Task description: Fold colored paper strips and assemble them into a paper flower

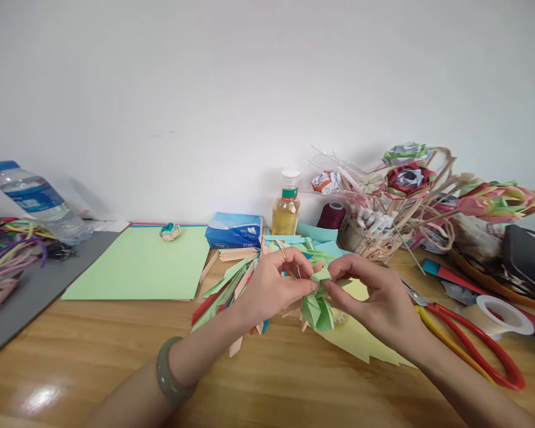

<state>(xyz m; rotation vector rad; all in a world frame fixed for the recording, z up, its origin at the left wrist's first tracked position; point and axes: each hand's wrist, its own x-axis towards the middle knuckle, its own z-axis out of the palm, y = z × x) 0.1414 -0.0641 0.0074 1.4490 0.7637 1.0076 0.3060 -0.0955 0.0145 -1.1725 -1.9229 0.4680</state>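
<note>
Between my two hands is a folded green paper piece (320, 310) with several pointed petals, held above the table. My left hand (279, 285) pinches its upper left side between thumb and forefinger. From the right, my right hand (370, 294) pinches the same piece, thumb and forefinger near its top. The fingers hide part of the paper. Beneath and behind my left hand lies a pile of folded paper strips (232, 285) in green, peach, red and blue. Yellow paper (361, 339) with a jagged edge lies under my right hand.
Green sheets (138, 267) lie at left, a small paper ring (170, 231) on them. Behind are a tissue pack (234, 230), a bottle of yellow liquid (286, 208), purple thread (331, 216) and a basket (370, 241) of paper flowers. Red-and-yellow-handled scissors (468, 339) and a tape roll (499, 315) lie right.
</note>
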